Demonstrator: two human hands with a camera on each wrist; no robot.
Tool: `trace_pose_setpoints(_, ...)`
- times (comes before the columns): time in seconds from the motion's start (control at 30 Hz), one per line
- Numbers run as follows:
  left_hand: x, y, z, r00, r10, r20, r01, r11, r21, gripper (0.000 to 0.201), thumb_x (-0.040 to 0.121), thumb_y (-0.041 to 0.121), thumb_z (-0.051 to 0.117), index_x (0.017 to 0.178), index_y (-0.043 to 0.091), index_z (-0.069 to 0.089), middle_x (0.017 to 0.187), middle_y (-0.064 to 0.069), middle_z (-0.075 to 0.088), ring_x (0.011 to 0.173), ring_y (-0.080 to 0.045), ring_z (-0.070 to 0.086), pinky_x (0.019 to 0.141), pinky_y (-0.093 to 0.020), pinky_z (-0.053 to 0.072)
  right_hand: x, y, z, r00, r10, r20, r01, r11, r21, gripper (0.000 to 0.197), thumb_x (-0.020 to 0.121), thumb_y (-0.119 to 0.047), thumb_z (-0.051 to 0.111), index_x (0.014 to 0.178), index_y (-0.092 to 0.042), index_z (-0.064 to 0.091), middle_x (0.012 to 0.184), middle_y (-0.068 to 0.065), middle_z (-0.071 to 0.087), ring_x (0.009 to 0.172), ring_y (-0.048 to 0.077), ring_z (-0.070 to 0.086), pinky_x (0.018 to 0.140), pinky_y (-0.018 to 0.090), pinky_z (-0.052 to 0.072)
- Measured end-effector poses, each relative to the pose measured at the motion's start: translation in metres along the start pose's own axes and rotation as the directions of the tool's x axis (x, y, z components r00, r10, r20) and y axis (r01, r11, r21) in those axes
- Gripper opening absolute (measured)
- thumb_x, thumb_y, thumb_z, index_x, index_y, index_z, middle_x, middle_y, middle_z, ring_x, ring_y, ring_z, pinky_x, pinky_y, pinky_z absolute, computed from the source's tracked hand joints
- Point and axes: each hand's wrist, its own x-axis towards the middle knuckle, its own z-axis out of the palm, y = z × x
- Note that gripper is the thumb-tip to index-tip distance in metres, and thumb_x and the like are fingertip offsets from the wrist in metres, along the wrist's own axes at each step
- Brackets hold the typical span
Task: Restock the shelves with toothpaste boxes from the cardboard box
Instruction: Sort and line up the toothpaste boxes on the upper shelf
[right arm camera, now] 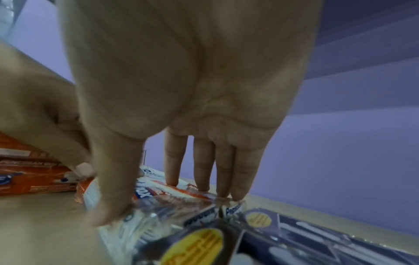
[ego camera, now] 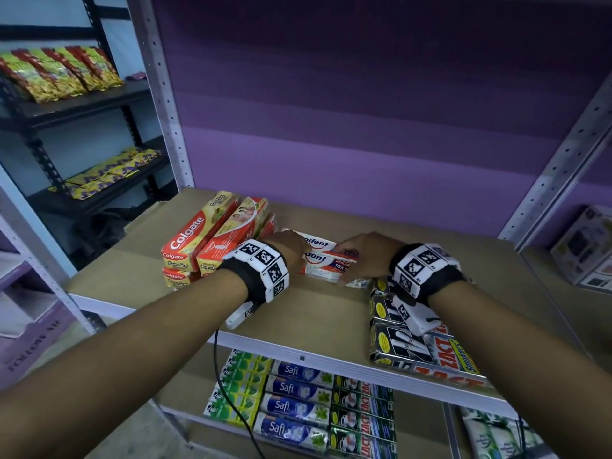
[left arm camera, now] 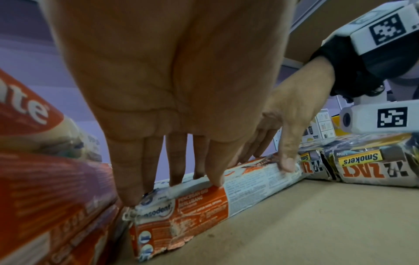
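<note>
A shrink-wrapped white and red Pepsodent toothpaste pack (ego camera: 323, 260) lies on the brown shelf board (ego camera: 298, 309), between the Colgate boxes (ego camera: 212, 240) and the Zact packs (ego camera: 414, 342). My left hand (ego camera: 291, 246) lies over its left end. In the left wrist view its straight fingers (left arm camera: 174, 172) press on the pack's top (left arm camera: 192, 206). My right hand (ego camera: 347, 265) holds the right end. There the right wrist view shows the thumb (right arm camera: 108, 197) on the near side, with the fingers (right arm camera: 224, 179) over the top of the pack (right arm camera: 158, 191).
Red Colgate boxes (left arm camera: 34, 111) are stacked directly left of the pack. Black Zact packs (left arm camera: 367, 165) run along the right toward the shelf's front edge. The shelf below holds rows of Safi boxes (ego camera: 291, 392). A metal upright (ego camera: 556, 160) bounds the right side, and a purple back panel closes the rear.
</note>
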Motion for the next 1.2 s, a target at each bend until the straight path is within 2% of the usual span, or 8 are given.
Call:
trace_pose_setpoints(0.27,-0.024,0.0,-0.017,1.0,-0.006,-0.027,0.007,1.0,0.025,0.042,0.098,0.032,0.051,0.138,0.02,0.053,0.143,-0.005,0.05,0.125,-0.023,0.052,0.106,-0.032,0.042,-0.002,-0.006,-0.003,1.0,0.001,-0.003,-0.001,1.0,-0.031,0.059,0.075,-0.038,0.081,0.131,-0.036,0.061,0.132,-0.006,0.06,0.106,0.013,0.06,0.09,0.021,0.043)
trace_pose_setpoints(0.43,-0.051,-0.008,-0.053,0.994,-0.027,-0.102,0.028,1.0,0.009,0.032,0.099,0.03,0.05,0.128,0.023,0.06,0.138,-0.001,0.053,0.12,-0.023,0.054,0.101,-0.034,0.046,-0.001,-0.013,-0.008,0.999,0.01,0.033,-0.009,1.0,-0.024,0.054,0.075,-0.038,0.08,0.127,-0.035,0.064,0.123,-0.011,0.065,0.091,0.009,0.066,0.085,0.026,0.054)
trace_pose_setpoints(0.57,-0.073,-0.025,-0.079,0.985,-0.043,-0.169,0.05,0.998,0.036,0.027,0.097,0.029,0.048,0.119,0.027,0.063,0.129,0.002,0.06,0.113,-0.023,0.058,0.091,-0.03,0.046,0.004,-0.025,-0.014,0.999,0.022,-0.032,-0.024,0.999,-0.046,0.049,0.08,-0.042,0.074,0.127,-0.031,0.063,0.131,-0.01,0.059,0.112,0.012,0.057,0.097,0.024,0.043)
trace_pose_setpoints(0.67,-0.087,-0.043,-0.094,0.979,-0.091,-0.183,0.101,0.994,0.045,0.028,0.097,0.034,0.047,0.121,0.031,0.061,0.132,0.005,0.057,0.116,-0.023,0.057,0.088,-0.028,0.044,0.013,-0.041,-0.019,0.996,0.012,-0.088,-0.013,1.0,-0.008,0.045,0.084,-0.039,0.071,0.126,-0.03,0.061,0.131,-0.007,0.06,0.118,0.014,0.056,0.094,0.02,0.04)
trace_pose_setpoints(0.77,-0.095,-0.07,-0.101,0.978,-0.131,-0.164,0.131,0.991,-0.006,0.028,0.097,0.036,0.051,0.121,0.029,0.062,0.132,0.002,0.058,0.117,-0.025,0.056,0.1,-0.037,0.047,0.023,-0.062,-0.025,0.992,0.012,-0.126,-0.009,1.0,0.024,0.046,0.086,-0.036,0.069,0.129,-0.029,0.058,0.134,-0.002,0.059,0.118,0.017,0.057,0.094,0.02,0.04)
trace_pose_setpoints(0.93,-0.096,-0.115,-0.098,0.958,-0.248,-0.145,0.238,0.968,-0.082,0.035,0.092,0.031,0.061,0.127,0.025,0.061,0.132,-0.002,0.059,0.119,-0.023,0.057,0.103,-0.037,0.047,0.034,-0.106,-0.029,0.983,-0.078,-0.164,0.089,0.994,0.064,0.035,0.093,-0.027,0.063,0.127,-0.021,0.06,0.133,0.004,0.059,0.116,0.021,0.056,0.091,0.021,0.04)
trace_pose_setpoints(1.03,-0.093,-0.134,-0.089,0.947,-0.3,-0.11,0.278,0.943,-0.182,0.03,0.09,0.032,0.065,0.119,0.026,0.064,0.125,-0.001,0.063,0.113,-0.022,0.058,0.101,-0.037,0.048,0.042,-0.13,-0.029,0.982,-0.11,-0.153,0.126,0.987,0.104,0.031,0.096,-0.027,0.06,0.126,-0.026,0.06,0.13,-0.002,0.058,0.111,0.015,0.054,0.085,0.021,0.036)
trace_pose_setpoints(1.2,-0.088,-0.15,-0.079,0.946,-0.322,-0.031,0.293,0.894,-0.339,0.04,0.087,0.038,0.068,0.124,0.027,0.061,0.127,0.0,0.059,0.111,-0.022,0.06,0.088,-0.033,0.055,0.057,-0.161,-0.023,0.991,-0.108,-0.084,0.117,0.986,0.116,0.044,0.1,-0.037,0.049,0.143,-0.032,0.045,0.141,0.005,0.052,0.117,0.022,0.056,0.087,0.029,0.049)
